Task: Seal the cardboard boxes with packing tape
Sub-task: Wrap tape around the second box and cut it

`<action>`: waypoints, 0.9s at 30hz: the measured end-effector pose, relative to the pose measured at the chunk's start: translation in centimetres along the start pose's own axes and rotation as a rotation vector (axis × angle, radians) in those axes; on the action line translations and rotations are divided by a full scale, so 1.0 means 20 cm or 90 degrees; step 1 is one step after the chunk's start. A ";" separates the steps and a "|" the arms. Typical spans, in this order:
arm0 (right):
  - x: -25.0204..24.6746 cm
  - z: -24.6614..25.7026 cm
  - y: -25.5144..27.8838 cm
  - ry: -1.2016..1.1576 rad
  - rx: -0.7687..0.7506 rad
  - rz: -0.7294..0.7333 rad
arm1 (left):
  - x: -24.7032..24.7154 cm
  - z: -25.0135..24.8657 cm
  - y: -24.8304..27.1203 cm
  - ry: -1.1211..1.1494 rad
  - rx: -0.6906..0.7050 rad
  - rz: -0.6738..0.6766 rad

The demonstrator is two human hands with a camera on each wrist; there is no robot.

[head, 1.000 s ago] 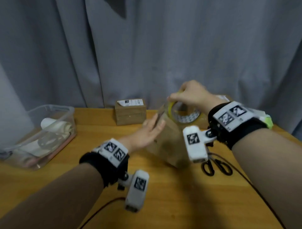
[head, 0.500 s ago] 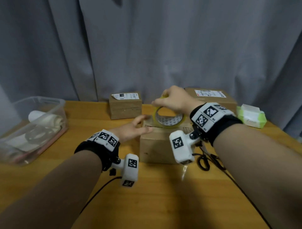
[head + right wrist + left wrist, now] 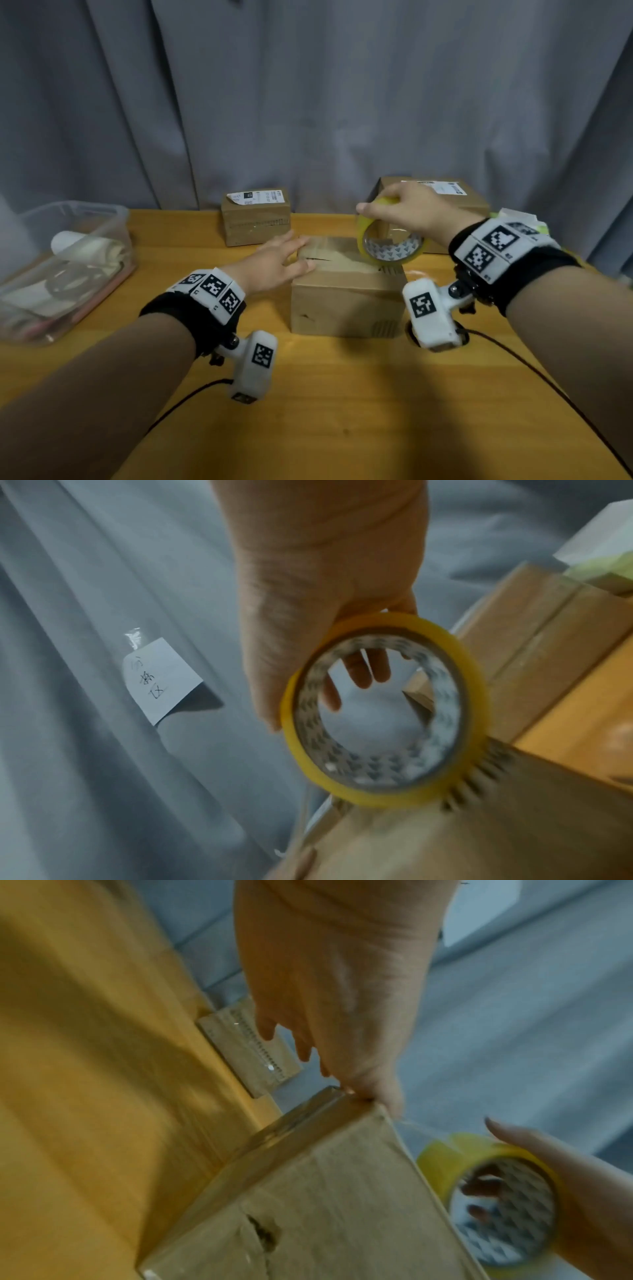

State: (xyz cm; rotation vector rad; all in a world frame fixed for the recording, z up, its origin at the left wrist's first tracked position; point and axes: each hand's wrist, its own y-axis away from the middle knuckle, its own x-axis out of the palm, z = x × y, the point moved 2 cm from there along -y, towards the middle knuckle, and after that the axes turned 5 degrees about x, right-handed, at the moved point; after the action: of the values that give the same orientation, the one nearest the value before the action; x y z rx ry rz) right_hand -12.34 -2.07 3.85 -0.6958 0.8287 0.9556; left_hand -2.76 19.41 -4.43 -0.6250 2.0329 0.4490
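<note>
Grey pleated curtain (image 3: 308, 102) fills the background. Orange-brown wooden surface (image 3: 342, 411) carries everything else.

Clear plastic storage bin (image 3: 85, 219) sits at far left of the surface, holding pale rolled items; contents not resolved further.

Large brown cardboard box with a white label (image 3: 476, 202) stands at rear right, partly hidden behind the right hand. Plain brown cardboard box (image 3: 342, 301) sits at centre, near the front, top flaps closed, seam running left to right. Small brown cardboard box with a white shipping label (image 3: 255, 219) stands at rear centre against the curtain, well apart from the central box.

Right hand (image 3: 411, 209) grips the yellow-edged roll of clear packing tape (image 3: 390, 243) from above, fingers curled round the rim. Roll stands on edge, touching the right part of the central box's top. In the left wrist view a thin clear strip runs from the roll toward the box's left top edge.

Left hand (image 3: 274, 260) lies with fingers straight and slightly spread, fingertips pressing on the left end of the central box's top at the seam.
</note>
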 end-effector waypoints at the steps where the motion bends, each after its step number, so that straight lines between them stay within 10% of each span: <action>1: 0.02 -0.03 0.02 -0.064 0.009 -0.024 | -0.01 -0.02 0.00 -0.102 0.011 -0.005; 15: 0.13 0.05 0.01 0.046 -0.022 -0.080 | 0.10 -0.28 0.01 -0.389 0.040 0.122; 21: 0.21 0.03 -0.02 -0.311 0.050 -0.034 | 0.00 -0.15 0.06 -0.427 0.041 0.103; 27: 0.27 0.16 -0.01 -0.294 0.013 -0.027 | 0.00 -0.11 0.06 -0.367 0.019 0.059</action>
State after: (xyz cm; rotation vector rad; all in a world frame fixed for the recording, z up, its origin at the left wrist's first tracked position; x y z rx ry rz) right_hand -9.39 2.63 1.01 -0.4463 0.4147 1.0168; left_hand -5.00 19.27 -3.22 -0.3306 1.5178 0.5761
